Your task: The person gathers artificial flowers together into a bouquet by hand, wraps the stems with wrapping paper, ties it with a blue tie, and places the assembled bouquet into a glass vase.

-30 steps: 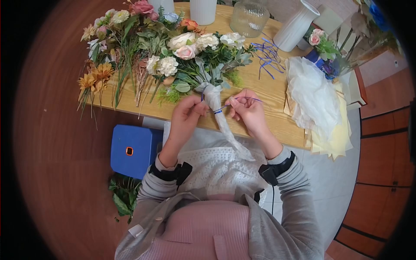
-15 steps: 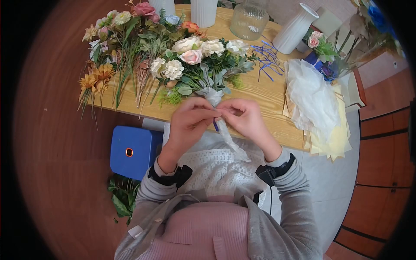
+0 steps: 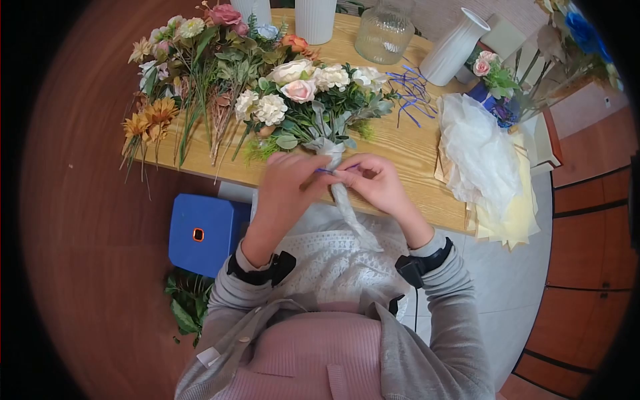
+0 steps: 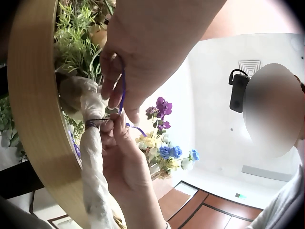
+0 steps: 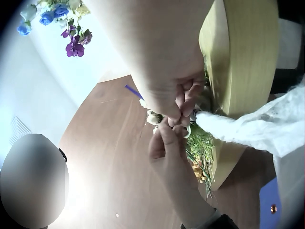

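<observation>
A bouquet of artificial white and pale pink flowers (image 3: 299, 91) lies on the table, its stems bound in a twisted white wrap (image 3: 346, 217) that hangs past the front edge. A thin purple ribbon (image 4: 123, 93) circles the wrap below the flowers. My left hand (image 3: 285, 188) pinches the ribbon on the left side of the stems, where a strand loops by its fingers in the left wrist view. From the other side my right hand (image 3: 379, 187) pinches the ribbon close to the knot, thumb and forefinger together. Both hands' fingertips meet in front of the wrap, partly hiding the knot.
Loose artificial stems (image 3: 193, 100) cover the table's left side. Purple ribbon pieces (image 3: 415, 97) lie behind the bouquet, near a glass vase (image 3: 385, 33) and a leaning white vase (image 3: 455, 47). White wrapping sheets (image 3: 470, 147) lie at right. A blue stool (image 3: 207, 233) stands lower left.
One second ago the hands were apart on either side of the stems, ribbon ends stretched out. They came together at the wrap; since then the left hand has lifted slightly, drawing a strand.
</observation>
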Action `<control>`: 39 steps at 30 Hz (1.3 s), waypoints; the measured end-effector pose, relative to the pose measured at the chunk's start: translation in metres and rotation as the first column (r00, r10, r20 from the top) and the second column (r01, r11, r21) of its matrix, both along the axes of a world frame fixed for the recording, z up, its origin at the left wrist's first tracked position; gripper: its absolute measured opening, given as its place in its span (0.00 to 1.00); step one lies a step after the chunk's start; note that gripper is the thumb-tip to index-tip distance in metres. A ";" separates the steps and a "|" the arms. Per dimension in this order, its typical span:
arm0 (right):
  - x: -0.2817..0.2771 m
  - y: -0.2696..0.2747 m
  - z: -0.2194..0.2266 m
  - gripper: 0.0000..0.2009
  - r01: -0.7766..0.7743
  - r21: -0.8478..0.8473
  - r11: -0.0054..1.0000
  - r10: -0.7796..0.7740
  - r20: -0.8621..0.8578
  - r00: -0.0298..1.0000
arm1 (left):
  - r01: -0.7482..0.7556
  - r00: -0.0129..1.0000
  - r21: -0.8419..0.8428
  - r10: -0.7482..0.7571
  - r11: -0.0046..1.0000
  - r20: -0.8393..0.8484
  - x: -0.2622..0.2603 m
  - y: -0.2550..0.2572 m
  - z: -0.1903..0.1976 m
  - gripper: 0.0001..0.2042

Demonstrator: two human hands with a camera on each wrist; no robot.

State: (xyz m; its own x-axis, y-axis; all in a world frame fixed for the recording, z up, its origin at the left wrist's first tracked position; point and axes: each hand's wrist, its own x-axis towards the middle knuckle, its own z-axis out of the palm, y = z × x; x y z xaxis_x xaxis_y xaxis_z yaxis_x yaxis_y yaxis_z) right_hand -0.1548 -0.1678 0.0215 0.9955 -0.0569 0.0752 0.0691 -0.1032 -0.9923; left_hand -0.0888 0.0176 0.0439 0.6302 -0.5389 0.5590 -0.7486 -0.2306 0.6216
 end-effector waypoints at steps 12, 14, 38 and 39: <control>-0.004 -0.010 0.015 0.09 -0.048 0.220 0.974 0.090 -0.185 0.979 | 0.009 0.945 -0.005 -0.010 1.000 -0.328 -0.017 0.015 0.013 0.07; -0.003 -0.011 0.013 0.08 -0.056 0.204 0.977 0.095 -0.184 0.978 | 0.018 0.899 -0.061 -0.043 0.998 -0.436 -0.017 0.014 0.010 0.07; -0.008 -0.007 0.020 0.11 0.144 -0.491 0.859 0.080 0.407 0.910 | 0.173 0.913 -0.107 -0.200 0.979 -0.356 -0.002 -0.001 -0.024 0.11; -0.008 -0.007 0.019 0.11 0.217 -0.586 0.780 0.124 0.485 0.866 | 0.184 0.909 -0.111 -0.212 0.977 -0.359 -0.001 -0.002 -0.027 0.09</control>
State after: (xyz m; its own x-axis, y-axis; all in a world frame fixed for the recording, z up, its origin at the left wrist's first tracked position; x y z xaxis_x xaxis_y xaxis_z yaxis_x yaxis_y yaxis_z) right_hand -0.1630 -0.1751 0.0410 0.8155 0.1251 0.5651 0.4852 -0.6801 -0.5496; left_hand -0.0899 0.0158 0.0168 0.6827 -0.6405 0.3516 -0.4901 -0.0446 0.8705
